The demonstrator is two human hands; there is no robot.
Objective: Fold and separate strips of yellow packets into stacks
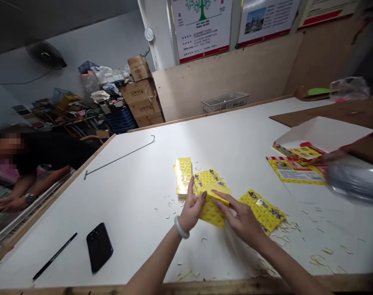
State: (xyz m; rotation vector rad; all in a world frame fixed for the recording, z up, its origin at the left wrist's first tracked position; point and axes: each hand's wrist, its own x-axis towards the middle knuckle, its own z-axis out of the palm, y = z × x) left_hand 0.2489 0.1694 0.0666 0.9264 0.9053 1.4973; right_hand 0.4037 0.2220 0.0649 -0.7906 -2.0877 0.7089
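Between both hands is a yellow patterned printed card sheet, raised just above the white table and partly folded along its upper edge. My left hand, with a pale bangle at the wrist, grips its left side, thumb on the near face. My right hand pinches its upper right edge. Behind my left hand lies a stack of yellow cards. Another printed yellow sheet rests partly under the held one. To the right of my right hand are more yellow sheets with purple figures.
Thin paper scraps litter the white table. A phone, a pen and a long metal rod lie leftward. Printed packaging and a clear plastic roll are rightward. A person sits beyond the left edge.
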